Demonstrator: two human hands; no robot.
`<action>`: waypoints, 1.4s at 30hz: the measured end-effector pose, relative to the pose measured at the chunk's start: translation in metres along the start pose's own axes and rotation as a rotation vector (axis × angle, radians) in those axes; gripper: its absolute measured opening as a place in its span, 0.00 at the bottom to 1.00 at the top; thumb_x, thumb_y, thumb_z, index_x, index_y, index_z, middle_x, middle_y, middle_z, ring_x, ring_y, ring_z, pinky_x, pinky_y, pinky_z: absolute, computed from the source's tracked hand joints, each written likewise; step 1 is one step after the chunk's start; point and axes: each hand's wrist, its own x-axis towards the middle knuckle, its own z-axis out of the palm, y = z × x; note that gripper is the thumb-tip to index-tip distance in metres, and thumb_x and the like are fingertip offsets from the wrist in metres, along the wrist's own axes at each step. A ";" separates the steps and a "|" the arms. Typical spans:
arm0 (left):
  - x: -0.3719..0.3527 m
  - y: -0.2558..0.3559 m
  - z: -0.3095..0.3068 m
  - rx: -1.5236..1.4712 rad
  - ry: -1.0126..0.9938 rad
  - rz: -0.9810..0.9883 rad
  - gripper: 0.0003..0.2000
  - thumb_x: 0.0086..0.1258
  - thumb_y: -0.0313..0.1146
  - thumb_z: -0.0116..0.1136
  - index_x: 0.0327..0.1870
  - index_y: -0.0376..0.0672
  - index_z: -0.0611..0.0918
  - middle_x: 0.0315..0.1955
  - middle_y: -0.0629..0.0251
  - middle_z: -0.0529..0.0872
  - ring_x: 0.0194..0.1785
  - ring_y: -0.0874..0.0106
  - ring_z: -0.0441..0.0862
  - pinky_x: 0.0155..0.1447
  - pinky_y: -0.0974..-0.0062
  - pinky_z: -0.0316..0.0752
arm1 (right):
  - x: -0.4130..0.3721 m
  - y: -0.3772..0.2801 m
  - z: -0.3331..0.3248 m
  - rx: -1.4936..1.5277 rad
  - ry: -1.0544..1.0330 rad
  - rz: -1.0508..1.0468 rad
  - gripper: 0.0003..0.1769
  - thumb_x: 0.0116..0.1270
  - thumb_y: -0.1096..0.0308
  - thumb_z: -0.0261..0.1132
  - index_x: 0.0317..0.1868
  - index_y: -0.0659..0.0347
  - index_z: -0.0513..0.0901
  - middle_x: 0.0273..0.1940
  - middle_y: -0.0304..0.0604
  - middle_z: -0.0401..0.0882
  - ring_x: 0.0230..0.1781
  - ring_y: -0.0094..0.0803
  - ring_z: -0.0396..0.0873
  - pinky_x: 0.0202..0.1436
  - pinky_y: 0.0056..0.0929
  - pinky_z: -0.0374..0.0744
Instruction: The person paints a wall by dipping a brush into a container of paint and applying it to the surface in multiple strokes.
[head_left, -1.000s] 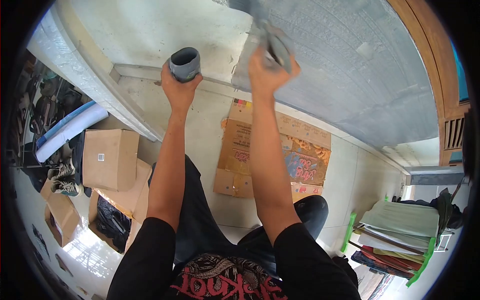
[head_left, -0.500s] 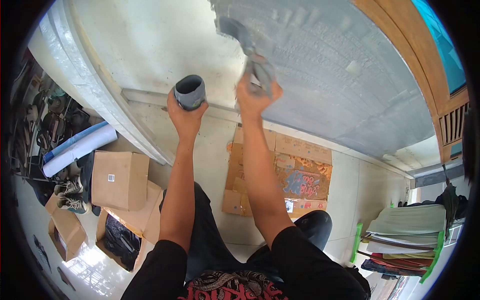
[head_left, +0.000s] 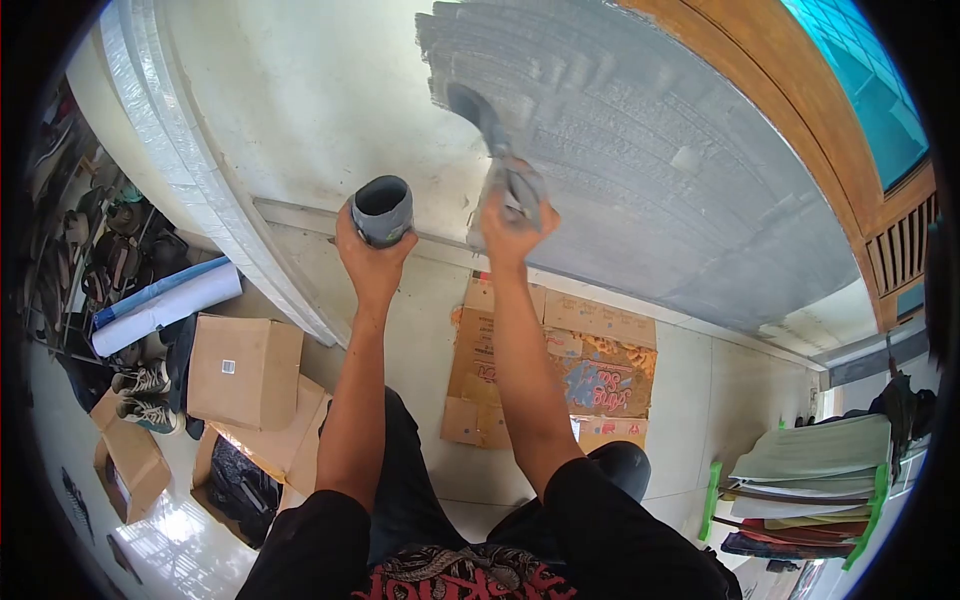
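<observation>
My right hand (head_left: 517, 222) grips the grey, paint-smeared handle of a paintbrush (head_left: 490, 125). Its dark bristles press on the wall (head_left: 300, 90), bent over at the left edge of the grey paint (head_left: 640, 150). Farther left, my left hand (head_left: 372, 250) is wrapped around a grey cup (head_left: 385, 215) smeared with paint, its mouth facing up. The cup is held in front of the unpainted, off-white part of the wall. How much paint is inside the cup is hidden in its dark interior.
Flattened cardboard (head_left: 480, 400) lies on the floor below. Cardboard boxes (head_left: 240, 370), shoes (head_left: 145, 395) and rolled sheets (head_left: 170, 310) are at left. Plastic film (head_left: 165, 130) covers a frame beside the wall. A rack with folded cloths (head_left: 815, 450) stands at right, below a wooden frame (head_left: 850, 190).
The brush has moved a little down the wall in my right hand. The view has tilted up slightly, showing more of the painted area's top. My left hand keeps hold of the cup.
</observation>
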 end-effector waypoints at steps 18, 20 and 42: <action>-0.039 0.096 -0.097 -0.015 -0.085 -0.196 0.37 0.49 0.24 0.74 0.65 0.37 0.71 0.52 0.58 0.81 0.56 0.66 0.81 0.59 0.66 0.78 | -0.025 0.047 -0.037 -0.037 0.241 -0.130 0.11 0.56 0.84 0.69 0.40 0.69 0.85 0.37 0.50 0.89 0.34 0.35 0.89 0.39 0.25 0.84; -0.043 0.098 -0.108 -0.008 -0.050 -0.193 0.39 0.49 0.23 0.74 0.66 0.38 0.70 0.55 0.58 0.80 0.58 0.65 0.79 0.63 0.64 0.76 | -0.036 0.036 -0.051 -0.007 0.226 -0.073 0.10 0.56 0.85 0.69 0.40 0.70 0.85 0.36 0.49 0.89 0.34 0.35 0.89 0.39 0.26 0.84; -0.033 0.083 -0.090 -0.047 -0.048 -0.172 0.36 0.47 0.23 0.74 0.61 0.37 0.72 0.49 0.57 0.82 0.54 0.65 0.81 0.62 0.67 0.75 | -0.022 0.015 0.016 -0.032 -0.012 -0.127 0.08 0.63 0.82 0.70 0.40 0.73 0.79 0.38 0.51 0.85 0.35 0.29 0.85 0.40 0.23 0.84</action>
